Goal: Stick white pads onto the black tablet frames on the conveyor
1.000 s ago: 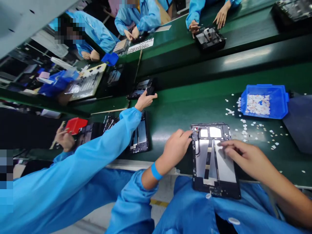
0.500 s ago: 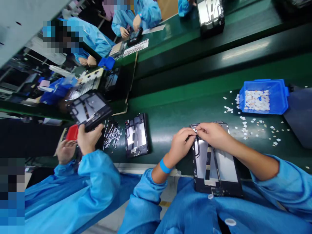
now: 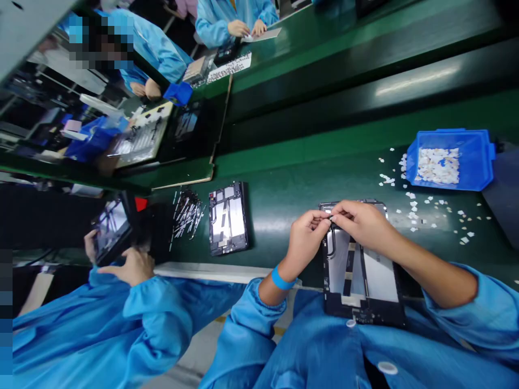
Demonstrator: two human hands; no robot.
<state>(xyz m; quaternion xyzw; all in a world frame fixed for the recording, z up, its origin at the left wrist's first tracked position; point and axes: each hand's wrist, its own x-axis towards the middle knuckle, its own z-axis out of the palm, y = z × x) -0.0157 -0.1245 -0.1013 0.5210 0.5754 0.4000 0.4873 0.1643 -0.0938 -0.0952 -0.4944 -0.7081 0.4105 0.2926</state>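
Observation:
An opened tablet [image 3: 378, 273] lies at the bench's front edge, its near end over my lap. Its inside shows silver plates, a dark flat cable and a black lower end. Over its far left corner, the fingertips of my left hand [image 3: 307, 237] and my right hand [image 3: 363, 222] meet in a pinch. A tiny dark bit shows between them, too small to name. My left wrist wears a blue band [image 3: 283, 277]. Beneath my fingers, that corner of the tablet is partly hidden.
Right, a blue bin [image 3: 472, 162] holds small white pieces, with more scattered beside it. Left, another opened tablet [image 3: 228, 219] lies near a heap of thin strips [image 3: 187, 216]. A co-worker's hand [image 3: 133, 266] is close to a held tablet [image 3: 111, 227]. Others work across the bench.
The co-worker on the left has brought their tablet lower and further left, tilted up. My hands stay pinched at the same corner; the white speck at my fingertips no longer shows.

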